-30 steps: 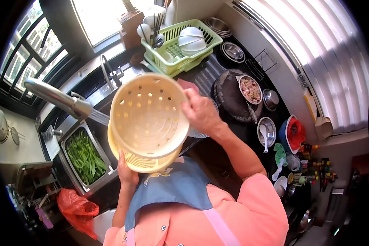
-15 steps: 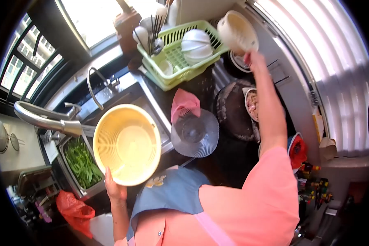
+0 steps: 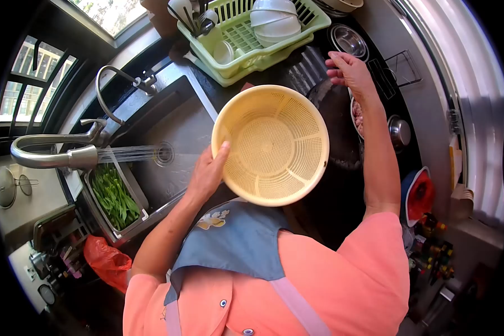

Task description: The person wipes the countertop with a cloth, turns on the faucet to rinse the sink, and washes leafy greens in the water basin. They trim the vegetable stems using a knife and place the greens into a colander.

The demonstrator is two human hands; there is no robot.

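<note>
My left hand grips the rim of a pale yellow plastic colander, thumb over the edge. It is tilted towards me, and no food shows inside. My right hand is raised over the counter at the back right, fingers loosely bent and apart, holding nothing. Near it are a round metal bowl and a bowl of pinkish meat pieces, partly hidden by my forearm. At the top edge a cream bowl is cut off by the frame.
Water runs from the faucet into the sink. Leafy greens fill a side basin. A green dish rack holds white bowls. A small metal bowl and a red bag flank the work area.
The colander has moved right, from over the sink to in front of my body. My right hand has let go of the cream bowl and come back towards me.
</note>
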